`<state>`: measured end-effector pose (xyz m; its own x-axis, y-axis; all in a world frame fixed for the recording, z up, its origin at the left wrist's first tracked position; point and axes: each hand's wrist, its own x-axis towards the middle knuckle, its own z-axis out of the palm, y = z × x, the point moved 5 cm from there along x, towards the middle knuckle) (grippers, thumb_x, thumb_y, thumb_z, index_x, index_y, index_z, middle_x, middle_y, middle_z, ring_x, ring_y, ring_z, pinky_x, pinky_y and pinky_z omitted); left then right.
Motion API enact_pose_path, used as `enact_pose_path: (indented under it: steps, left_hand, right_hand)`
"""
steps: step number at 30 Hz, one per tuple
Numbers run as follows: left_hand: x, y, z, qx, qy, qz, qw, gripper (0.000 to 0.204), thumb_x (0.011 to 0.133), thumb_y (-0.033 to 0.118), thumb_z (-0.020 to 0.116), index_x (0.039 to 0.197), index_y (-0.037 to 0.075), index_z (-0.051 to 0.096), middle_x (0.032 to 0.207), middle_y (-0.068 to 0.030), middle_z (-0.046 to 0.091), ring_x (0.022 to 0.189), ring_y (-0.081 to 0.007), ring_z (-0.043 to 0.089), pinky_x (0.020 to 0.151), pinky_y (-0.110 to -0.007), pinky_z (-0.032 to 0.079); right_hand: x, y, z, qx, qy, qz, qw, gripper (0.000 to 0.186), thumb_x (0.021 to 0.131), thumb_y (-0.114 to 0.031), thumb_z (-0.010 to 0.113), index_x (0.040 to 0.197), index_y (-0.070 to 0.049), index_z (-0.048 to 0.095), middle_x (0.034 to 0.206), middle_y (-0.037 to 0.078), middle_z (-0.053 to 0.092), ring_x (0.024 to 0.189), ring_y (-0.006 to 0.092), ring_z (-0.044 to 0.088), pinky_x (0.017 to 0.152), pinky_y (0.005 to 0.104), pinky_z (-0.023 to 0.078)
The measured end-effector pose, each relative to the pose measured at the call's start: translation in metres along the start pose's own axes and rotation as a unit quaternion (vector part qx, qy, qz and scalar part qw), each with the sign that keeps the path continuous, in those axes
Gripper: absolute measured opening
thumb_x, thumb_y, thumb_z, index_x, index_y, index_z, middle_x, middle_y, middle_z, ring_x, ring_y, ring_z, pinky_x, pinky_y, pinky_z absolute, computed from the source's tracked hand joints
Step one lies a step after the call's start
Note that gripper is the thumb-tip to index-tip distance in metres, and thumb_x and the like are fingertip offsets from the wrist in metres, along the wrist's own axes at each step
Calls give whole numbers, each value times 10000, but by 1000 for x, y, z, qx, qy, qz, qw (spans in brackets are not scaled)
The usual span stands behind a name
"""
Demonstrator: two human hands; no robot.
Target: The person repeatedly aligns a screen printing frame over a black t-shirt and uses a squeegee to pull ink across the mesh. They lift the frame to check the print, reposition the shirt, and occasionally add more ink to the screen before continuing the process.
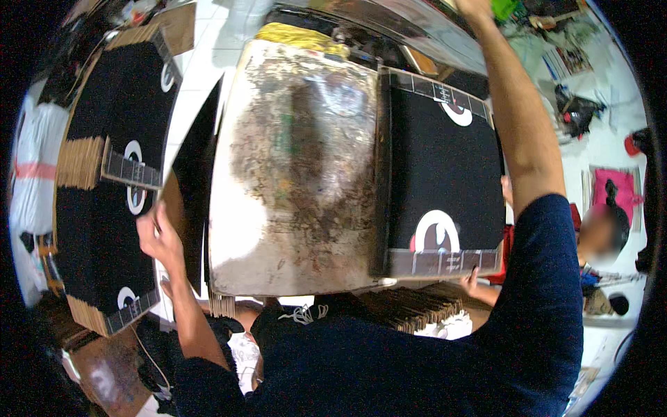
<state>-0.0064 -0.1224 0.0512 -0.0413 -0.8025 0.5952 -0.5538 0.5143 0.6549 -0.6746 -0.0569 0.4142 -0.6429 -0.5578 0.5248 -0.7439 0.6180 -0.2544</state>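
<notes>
Head view shows the person's left grip [161, 240], a bare hand, at the right edge of a tall stack of black, brown-edged cardboard sheets with white ring prints [104, 222]; whether it pinches a sheet, I cannot tell. Right of this grip spreads a paint-stained, greyish-white surface [299, 174], and farther right lies a flat black board with white rings and grey end strips [445, 167]. Up beyond that board, the right grip [476, 8] is cut off by the view's top edge, so its state cannot be told. Well below it, a co-worker's hand [472, 282] is at the board's lower edge.
</notes>
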Motion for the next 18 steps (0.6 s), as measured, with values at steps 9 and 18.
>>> enact_pose_path:
  steps: [9, 18]
  left_hand:
    - [52, 214, -74, 79, 63, 147, 984, 113, 852, -15, 789, 959, 15, 764, 737, -75, 597, 665, -223, 525, 600, -349, 428]
    - [-191, 383, 17, -248, -328, 337, 847, 216, 829, 203, 676, 1007, 81, 684, 1023, -59, 614, 930, -254, 564, 850, -415, 468]
  right_hand:
    - [-10, -29, -25, -41, 39, 37, 998, 738, 990, -620, 417, 1164, 26, 727, 1238, 300, 678, 1225, 448, 631, 1054, 504, 488]
    - [-16, -26, -19, -3, -38, 3, 999, 640, 979, -532, 424, 1186, -9, 730, 1246, 268, 690, 1214, 423, 645, 1038, 496, 500]
